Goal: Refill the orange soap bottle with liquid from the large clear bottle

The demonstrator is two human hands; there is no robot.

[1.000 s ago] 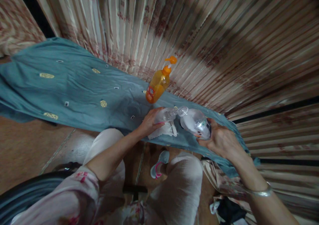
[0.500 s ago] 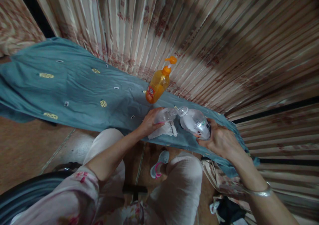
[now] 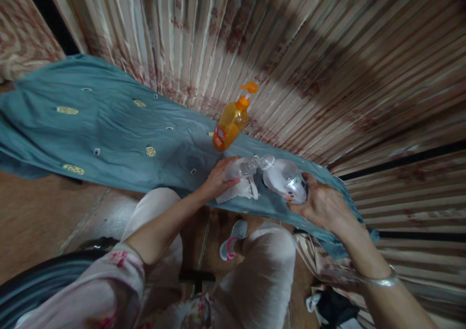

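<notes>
In the head view my left hand (image 3: 218,179) is closed round a small clear plastic bottle (image 3: 238,169), which lies tilted with its neck pointing right. My right hand (image 3: 322,203) grips the lower end of a larger clear bottle (image 3: 283,179) with a dark and orange print. That bottle leans left, so the two necks meet; whether they touch or overlap I cannot tell. Beneath the small bottle lies a crumpled white tissue or cloth (image 3: 242,191). Beyond my hands stands an orange pump bottle (image 3: 233,123) with a red label, partly filled with amber liquid.
A teal cloth (image 3: 116,139) with yellow fruit prints covers the narrow table. Behind it hangs a pleated, patterned curtain (image 3: 196,42). My knees are close to the front edge. Dark items (image 3: 337,307) lie at the lower right, and a black ribbed object (image 3: 40,283) is at lower left.
</notes>
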